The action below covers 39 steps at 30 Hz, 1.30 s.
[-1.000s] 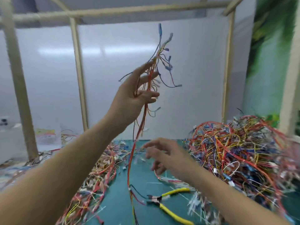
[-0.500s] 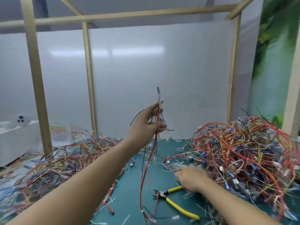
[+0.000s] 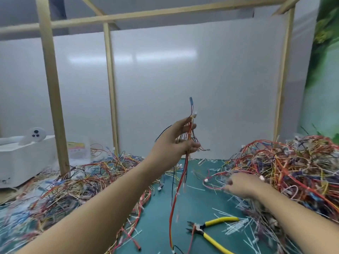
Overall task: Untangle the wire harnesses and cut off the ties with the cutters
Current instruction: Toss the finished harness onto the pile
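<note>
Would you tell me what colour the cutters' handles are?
Yellow; the cutters show clearly in head view.

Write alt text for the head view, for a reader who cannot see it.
The left hand holds a wire harness upright above a green mat, its wires hanging down. The blurred right hand reaches to the tangled wire pile on the right; yellow-handled cutters lie untouched on the mat.

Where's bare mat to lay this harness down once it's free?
The barest strip of green mat runs down the middle, between the left wire pile and the cutters, under the harness hanging from the left hand. The right wire pile, where the right hand reaches, is crowded, with cut ties strewn beside it.
</note>
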### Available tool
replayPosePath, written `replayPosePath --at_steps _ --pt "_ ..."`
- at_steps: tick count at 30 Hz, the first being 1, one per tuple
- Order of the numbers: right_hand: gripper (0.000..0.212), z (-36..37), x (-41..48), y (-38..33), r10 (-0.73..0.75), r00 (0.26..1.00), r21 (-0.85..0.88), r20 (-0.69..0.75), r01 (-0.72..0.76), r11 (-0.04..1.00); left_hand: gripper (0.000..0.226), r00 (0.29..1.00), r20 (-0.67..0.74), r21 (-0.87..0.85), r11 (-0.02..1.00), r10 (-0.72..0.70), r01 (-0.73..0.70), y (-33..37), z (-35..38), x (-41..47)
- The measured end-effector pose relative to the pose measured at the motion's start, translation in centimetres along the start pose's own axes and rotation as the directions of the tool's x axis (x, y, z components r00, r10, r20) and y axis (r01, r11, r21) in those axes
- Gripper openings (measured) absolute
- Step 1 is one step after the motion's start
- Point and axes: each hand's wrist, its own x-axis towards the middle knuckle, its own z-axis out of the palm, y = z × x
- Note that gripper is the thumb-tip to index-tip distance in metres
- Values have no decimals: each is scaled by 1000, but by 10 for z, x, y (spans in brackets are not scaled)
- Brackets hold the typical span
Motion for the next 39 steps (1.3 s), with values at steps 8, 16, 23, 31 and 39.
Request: replayPosePath --at_steps 8,16,23,31,39 --pt "58 -49 -116 -89 -434 878 976 -204 217 -20 52 991 -41 69 990 125 -122 17 23 -3" --pt "33 -103 -161 -76 -222 908 903 -356 274 -330 25 972 -110 412 899 209 -147 52 18 21" --pt "19 -152 -155 -53 252 809 845 -531 530 75 40 982 155 222 973 -105 69 32 33 29" --pt "27 -228 -108 90 721 519 869 -459 431 243 50 959 201 -378 887 -201 265 -8 32 9" --pt "39 -202 -118 105 522 793 240 -314 -465 852 24 966 -7 751 637 -258 175 -92 -53 -41"
